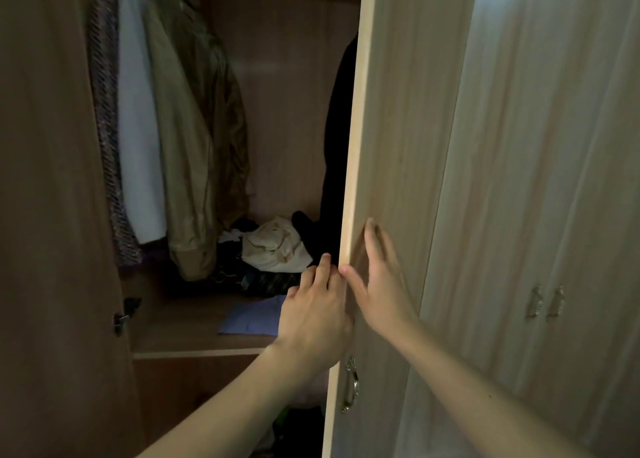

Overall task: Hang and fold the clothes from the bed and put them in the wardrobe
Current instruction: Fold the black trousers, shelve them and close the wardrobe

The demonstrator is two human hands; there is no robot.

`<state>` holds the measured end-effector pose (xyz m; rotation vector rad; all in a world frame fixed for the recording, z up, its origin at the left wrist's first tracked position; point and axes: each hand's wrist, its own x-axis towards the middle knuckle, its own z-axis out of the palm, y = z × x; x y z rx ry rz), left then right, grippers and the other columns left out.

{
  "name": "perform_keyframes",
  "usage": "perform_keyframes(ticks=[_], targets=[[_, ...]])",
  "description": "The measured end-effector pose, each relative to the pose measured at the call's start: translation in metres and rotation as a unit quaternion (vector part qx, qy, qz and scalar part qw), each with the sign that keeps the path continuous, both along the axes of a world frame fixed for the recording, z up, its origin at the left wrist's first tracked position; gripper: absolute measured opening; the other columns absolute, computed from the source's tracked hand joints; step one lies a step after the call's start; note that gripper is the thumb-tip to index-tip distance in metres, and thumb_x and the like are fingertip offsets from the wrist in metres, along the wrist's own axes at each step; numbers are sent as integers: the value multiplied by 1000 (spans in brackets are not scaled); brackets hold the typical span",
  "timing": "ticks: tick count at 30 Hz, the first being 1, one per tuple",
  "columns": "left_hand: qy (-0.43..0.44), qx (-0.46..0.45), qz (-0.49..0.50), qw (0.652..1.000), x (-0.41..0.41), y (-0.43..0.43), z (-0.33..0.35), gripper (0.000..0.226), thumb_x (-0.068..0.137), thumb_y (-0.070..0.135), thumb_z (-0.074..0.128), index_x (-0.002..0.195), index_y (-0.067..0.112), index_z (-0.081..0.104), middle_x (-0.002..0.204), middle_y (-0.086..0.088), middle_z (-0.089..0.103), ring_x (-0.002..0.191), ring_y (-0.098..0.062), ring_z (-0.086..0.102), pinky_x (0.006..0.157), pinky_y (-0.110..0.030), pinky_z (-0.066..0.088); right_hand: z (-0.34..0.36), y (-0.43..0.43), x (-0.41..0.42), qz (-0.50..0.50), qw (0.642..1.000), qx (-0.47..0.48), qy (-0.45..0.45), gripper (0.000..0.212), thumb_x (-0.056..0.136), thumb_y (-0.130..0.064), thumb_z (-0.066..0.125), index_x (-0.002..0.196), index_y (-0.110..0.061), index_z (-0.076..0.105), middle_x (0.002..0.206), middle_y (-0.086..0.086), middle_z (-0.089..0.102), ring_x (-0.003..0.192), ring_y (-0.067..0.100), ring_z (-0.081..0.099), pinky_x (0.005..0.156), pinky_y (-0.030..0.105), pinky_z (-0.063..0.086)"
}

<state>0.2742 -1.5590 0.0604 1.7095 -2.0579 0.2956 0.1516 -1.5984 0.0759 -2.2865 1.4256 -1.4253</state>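
Pressing flat on the outer face of the pale wood-grain wardrobe door [398, 146], the right hand [377, 284] has its fingers straight and its thumb at the door's leading edge; it grasps nothing. The left hand [313, 314] sits just beside it, against the inner side of that edge, with fingers bent and the index finger raised. Whether it is clasping the edge cannot be told. The door stands partly open.

An ornate metal pull handle [351, 385] is fixed to the door below the hands. Two similar handles [545, 303] sit side by side on the closed pale doors to the right. At left, the brown inner face of the opposite door [52, 215] carries a dark metal hinge [121, 321].

Inside the wardrobe, a flat blue folded cloth [252, 315] lies on the brown wooden shelf [180, 329], near the left hand. Behind it is a heap of loose clothes: a crumpled cream garment [273, 246] rests on top of dark, indistinct items.

Four garments hang above the shelf. From left to right these are a dark patterned knit garment [104, 128], a plain white garment [138, 128] and an olive-khaki jacket [197, 146], packed close together. A black garment [337, 128] hangs well apart from them, partly hidden behind the door edge.
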Motion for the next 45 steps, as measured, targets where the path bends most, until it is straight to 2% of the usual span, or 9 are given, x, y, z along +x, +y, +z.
perform_keyframes(ticks=[4, 8, 14, 17, 23, 31, 34, 39, 45], targets=[[19, 22, -7, 1000, 24, -18, -7, 71, 93, 27, 45, 155, 13, 15, 165, -8, 6, 149, -28, 17, 113, -46, 34, -1, -21, 22, -30, 999, -11, 20, 86, 95, -42, 59, 158, -29, 3, 166, 2, 0, 152, 19, 1, 123, 42, 16], [39, 22, -9, 999, 42, -39, -11, 74, 91, 23, 46, 156, 12, 12, 165, -9, 6, 149, -29, 17, 115, -44, 33, -1, -42, 40, -31, 998, -28, 53, 91, 94, -44, 60, 158, -27, -3, 165, 2, -11, 152, 21, -11, 124, 45, 10], [25, 17, 40, 999, 65, -75, -13, 73, 96, 31, 47, 156, 9, 10, 163, -11, 10, 147, -30, 21, 111, -43, 38, -9, -85, 47, -9, 996, -26, 87, 107, 87, -29, 73, 154, -42, -9, 161, -3, -27, 151, 25, -16, 122, 54, 10], [29, 28, 63, 997, 73, -91, -6, 71, 97, 35, 48, 155, 12, 14, 163, -10, 9, 147, -32, 20, 111, -45, 37, -9, -107, 50, -26, 993, -43, 109, 112, 83, -34, 76, 152, -47, -10, 160, -2, -31, 149, 29, -21, 120, 59, 11], [30, 51, 96, 994, 83, -122, 0, 72, 96, 33, 51, 156, 15, 15, 165, -9, 1, 147, -34, 17, 112, -47, 36, -13, -142, 62, -76, 982, -79, 157, 111, 81, -52, 73, 154, -43, -10, 162, 6, -25, 148, 38, -20, 115, 66, 17], [70, 82, 95, 990, 101, -159, 7, 71, 88, 24, 53, 152, 20, 22, 158, -11, 19, 143, -36, 23, 113, -49, 35, -21, -179, 86, -126, 975, -91, 160, 113, 77, -54, 74, 157, -34, -5, 164, 14, -11, 148, 46, -4, 103, 72, 34], [68, 87, 108, 988, 107, -176, 8, 68, 89, 24, 52, 152, 22, 24, 157, -12, 23, 141, -36, 27, 111, -47, 37, -26, -196, 91, -139, 972, -92, 163, 115, 75, -51, 77, 158, -30, 1, 165, 16, -5, 148, 48, -2, 105, 72, 32], [62, 111, 116, 985, 113, -196, 5, 75, 90, 24, 52, 156, 24, 15, 160, -14, 15, 141, -38, 26, 111, -46, 37, -35, -224, 96, -162, 964, -93, 190, 114, 77, -44, 78, 158, -27, 0, 164, 16, -8, 148, 47, -6, 110, 70, 26], [72, 77, 68, 992, 123, -228, 7, 65, 91, 25, 54, 152, 22, 30, 153, -11, 28, 137, -35, 33, 108, -44, 37, -48, -246, 99, -174, 957, -124, 194, 111, 75, -42, 80, 158, -24, 9, 164, 17, -2, 148, 46, -3, 113, 65, 10]])
